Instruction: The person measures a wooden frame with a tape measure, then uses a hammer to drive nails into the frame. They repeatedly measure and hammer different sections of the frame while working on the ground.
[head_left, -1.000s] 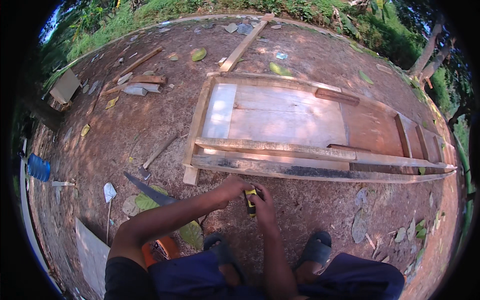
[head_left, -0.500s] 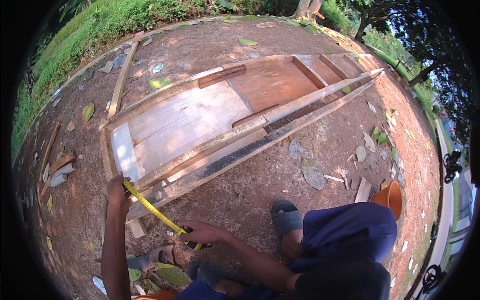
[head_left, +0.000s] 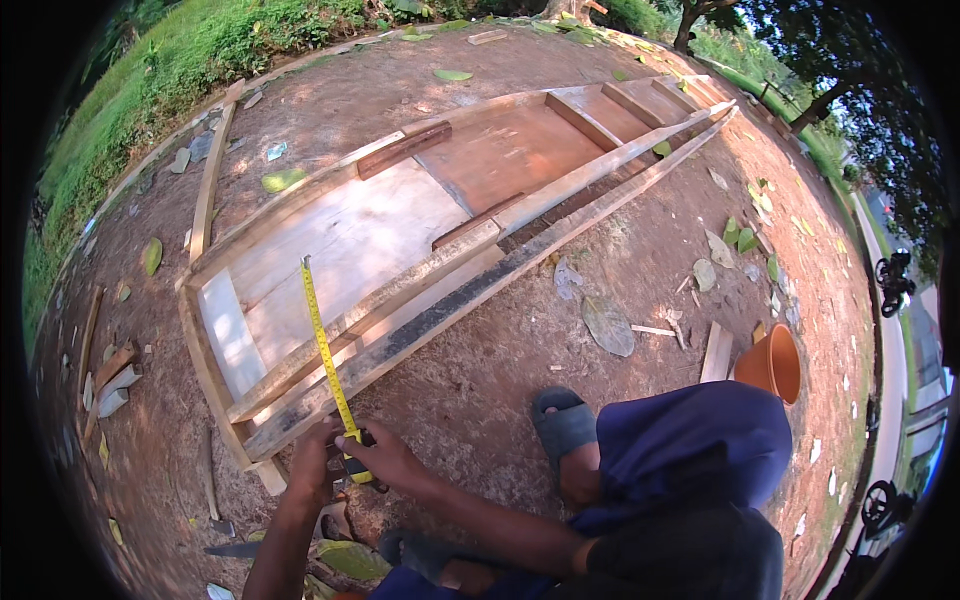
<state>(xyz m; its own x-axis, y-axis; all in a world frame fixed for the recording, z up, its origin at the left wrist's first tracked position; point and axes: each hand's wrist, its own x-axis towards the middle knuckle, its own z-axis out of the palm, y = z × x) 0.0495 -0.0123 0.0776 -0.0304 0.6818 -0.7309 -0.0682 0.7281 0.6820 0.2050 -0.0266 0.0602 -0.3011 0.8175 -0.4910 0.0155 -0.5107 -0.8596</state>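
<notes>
The right hand (head_left: pixel 392 463) grasps a tape measure (head_left: pixel 353 450), partly hiding its black-and-yellow case (head_left: pixel 357 470); whether the left hand (head_left: pixel 315 455), beside it, grips cannot be told. The slender yellow blade (head_left: pixel 323 348) points away from the person, its long axis crossing rough near rails (head_left: pixel 430 310) of a timber frame (head_left: pixel 215 378), tip over the pale panel (head_left: pixel 400 205).

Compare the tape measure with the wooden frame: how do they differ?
The tape measure is small, with a bright yellow strip; the wooden frame is far larger and mostly brown. The tape measure is held in the right hand, while the wooden frame lies flat near the ground. The tape measure's strip is thin; the wooden frame's beams are thick. Both have long, narrow parts.
</notes>
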